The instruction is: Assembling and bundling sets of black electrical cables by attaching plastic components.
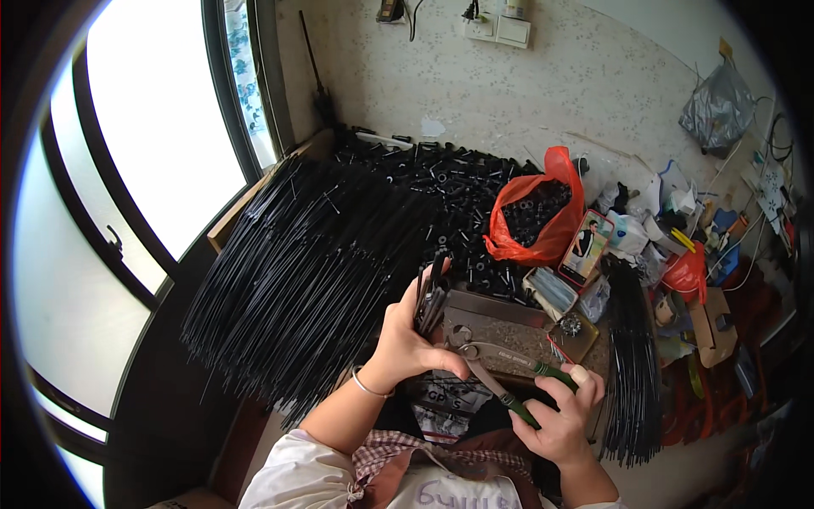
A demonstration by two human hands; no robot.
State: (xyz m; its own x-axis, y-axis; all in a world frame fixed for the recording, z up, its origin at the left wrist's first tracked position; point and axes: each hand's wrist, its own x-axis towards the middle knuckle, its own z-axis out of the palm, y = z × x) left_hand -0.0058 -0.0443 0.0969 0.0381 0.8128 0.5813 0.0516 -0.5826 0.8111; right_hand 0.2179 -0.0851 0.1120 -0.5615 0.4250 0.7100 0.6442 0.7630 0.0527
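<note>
My left hand [405, 339] is closed around several short black pieces [431, 307], which stick up between fingers and palm; their exact kind is hard to make out. A pair of pliers [502, 351] with green handles is in my right hand [561, 417], its handles spread apart. The jaws lie close to my left thumb, by the near edge of a worn brown work block [527, 332]. Whether they grip a piece is too small to tell. To the left of my left hand lies a wide heap of long thin black rods [297, 271].
Behind my hands spreads a pile of black bolt-like parts [441, 174]. A red plastic bag [555, 233] of small dark parts, a phone [587, 248] and a container of thin sticks [553, 290] stand right of it. More black rods [632, 365] hang at the right, beside clutter.
</note>
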